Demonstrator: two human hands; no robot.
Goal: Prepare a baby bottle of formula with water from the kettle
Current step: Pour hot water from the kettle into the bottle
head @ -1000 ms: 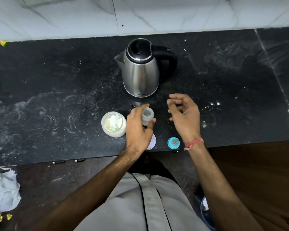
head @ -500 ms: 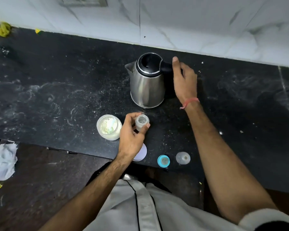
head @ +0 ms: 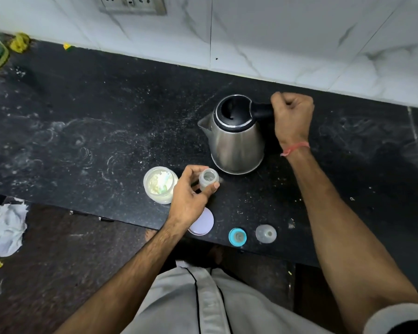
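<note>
A steel kettle (head: 237,141) with a black lid stands on the black counter (head: 82,131), spout to the left. My right hand (head: 292,116) is closed around its black handle. In front of it my left hand (head: 191,196) holds a small clear baby bottle (head: 208,179) upright on the counter, its mouth uncapped. An open jar of pale formula powder (head: 160,184) stands just left of that hand.
Near the counter's front edge lie a pale round lid (head: 203,224), a blue bottle collar (head: 237,236) and a clear teat (head: 266,233). A white tiled wall with a socket plate (head: 130,4) rises behind. Crumpled white paper (head: 4,227) lies on the floor at left.
My right hand went from beside the bottle up to the kettle and closed its fingers on the handle. The left hand kept hold of the bottle.
</note>
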